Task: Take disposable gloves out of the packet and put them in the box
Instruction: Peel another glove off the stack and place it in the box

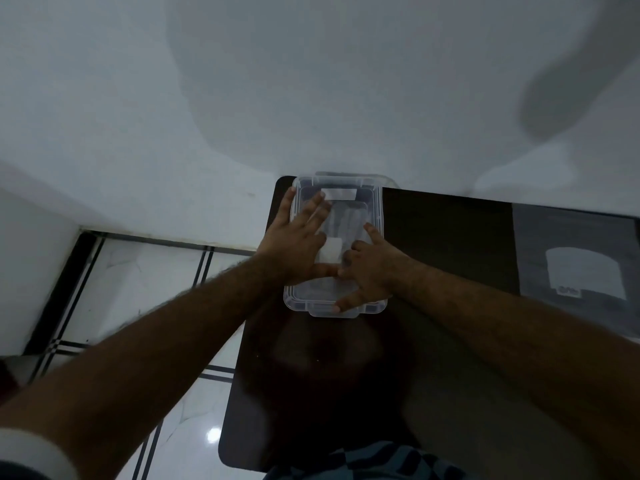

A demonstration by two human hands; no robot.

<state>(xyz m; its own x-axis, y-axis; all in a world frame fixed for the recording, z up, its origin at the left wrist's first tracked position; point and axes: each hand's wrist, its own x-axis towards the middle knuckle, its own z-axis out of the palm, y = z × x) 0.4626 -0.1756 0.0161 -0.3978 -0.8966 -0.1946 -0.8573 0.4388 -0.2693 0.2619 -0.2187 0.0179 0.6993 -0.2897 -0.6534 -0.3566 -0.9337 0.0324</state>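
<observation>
Both forearms reaching over dark table point(450, 237), left hand point(294, 247) and right hand point(370, 268) spread flat on clear box point(375, 216).

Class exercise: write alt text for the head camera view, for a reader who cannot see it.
Both hands, left hand and right hand, press flat on a clear plastic box at the far corner of a dark table, against a white wall.

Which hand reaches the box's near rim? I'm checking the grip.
The right hand: its thumb rests on the box near rim; the left hand lies flat farther back.
</observation>
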